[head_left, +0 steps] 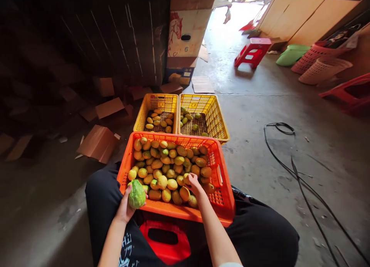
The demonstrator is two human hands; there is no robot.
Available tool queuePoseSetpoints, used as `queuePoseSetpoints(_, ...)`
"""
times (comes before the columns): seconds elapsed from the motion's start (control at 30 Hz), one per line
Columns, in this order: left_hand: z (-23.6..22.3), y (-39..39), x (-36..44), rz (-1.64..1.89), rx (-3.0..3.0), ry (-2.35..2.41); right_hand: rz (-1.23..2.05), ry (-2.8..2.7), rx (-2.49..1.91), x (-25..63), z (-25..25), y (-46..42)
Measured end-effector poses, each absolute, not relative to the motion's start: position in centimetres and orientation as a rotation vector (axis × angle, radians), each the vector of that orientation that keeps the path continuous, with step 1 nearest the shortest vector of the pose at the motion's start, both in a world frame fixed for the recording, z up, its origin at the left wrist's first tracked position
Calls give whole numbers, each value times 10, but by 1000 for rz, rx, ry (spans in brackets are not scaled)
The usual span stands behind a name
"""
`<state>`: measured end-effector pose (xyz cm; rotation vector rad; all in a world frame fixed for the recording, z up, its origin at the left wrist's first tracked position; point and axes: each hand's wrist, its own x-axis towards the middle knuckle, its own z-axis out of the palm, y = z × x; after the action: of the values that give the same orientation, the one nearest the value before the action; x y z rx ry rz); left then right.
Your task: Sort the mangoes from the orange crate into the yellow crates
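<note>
In my left hand [126,203] rests a large, bumpy green fruit [137,195] that looks like a guava, with my fingers curled around it. It is held over the near left corner of an orange plastic crate [179,212]. The crate holds many smaller oval yellow-green fruits [172,184]; their exact kind is unclear. My right hand [194,183] reaches into the crate on its right side, fingers closed on a yellow fruit [186,178] that they partly hide. The crate sits between my knees, with a red plastic stool [182,244] below its near edge.
Two yellow crates stand beyond the orange one: the left [140,112] holds yellow fruits, the right [221,122] greener ones. Cardboard pieces [100,143] litter the left floor. A black cable [285,166] lies at right. A red stool [254,51] and pink baskets [323,70] stand farther back.
</note>
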<state>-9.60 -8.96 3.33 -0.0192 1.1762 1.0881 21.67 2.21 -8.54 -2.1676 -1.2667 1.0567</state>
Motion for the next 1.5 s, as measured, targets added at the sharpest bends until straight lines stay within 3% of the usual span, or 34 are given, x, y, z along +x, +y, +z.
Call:
queuePoseSetpoints(0.1, 47, -86, -94, 1096, 9, 1242, 1236, -1106, -2021, 213, -63, 19)
queuePoseSetpoints(0.23, 69, -82, -93, 1148, -9, 1308, 1781, -535, -1392, 205, -13, 7)
queuePoseSetpoints(0.33, 77, -85, -93, 1160, -33, 1313, 1856, -322, -1232, 198, 25, -8)
queuePoseSetpoints(0.53, 76, -94, -82, 1125, 25, 1210, 1692, -172, -1111, 183, 62, -52)
queuePoseSetpoints(0.83, 57, -92, -57, 1120, -36, 1185, 1524, -218, -1270, 157, 42, -87)
queuePoseSetpoints(1.5, 14, -113, -61, 1143, -110, 1010, 1540, -220, -1229, 140, 12, -94)
